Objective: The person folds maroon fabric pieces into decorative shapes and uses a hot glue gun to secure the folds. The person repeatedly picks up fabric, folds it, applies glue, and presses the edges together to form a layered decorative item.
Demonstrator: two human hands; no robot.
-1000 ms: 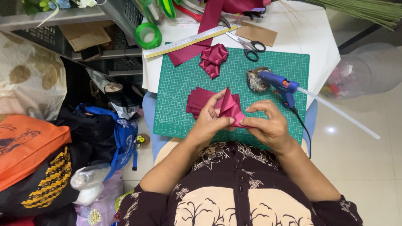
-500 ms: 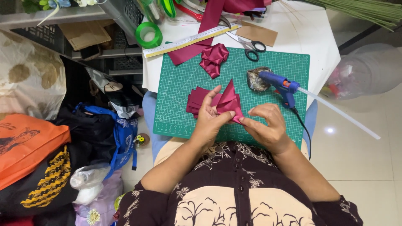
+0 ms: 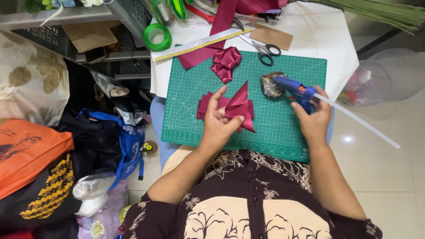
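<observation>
Folded ribbon and glue gun over green cutting mat (image 3: 190,119).
Left hand (image 3: 220,125) pinches folded maroon satin ribbon piece (image 3: 240,106); right hand (image 3: 313,118) grips blue hot-glue gun (image 3: 294,87) (near mat's right edge); bare mat between.

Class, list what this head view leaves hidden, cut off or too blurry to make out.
- Glue gun handle: covered by the right hand.
- Lower edge of the folded ribbon piece: behind the left hand.
- Green stems: cut off by the top edge.
- Clear container contents: blurred.

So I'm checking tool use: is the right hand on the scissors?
No, the right hand grips the blue glue gun; the scissors lie untouched.
</observation>
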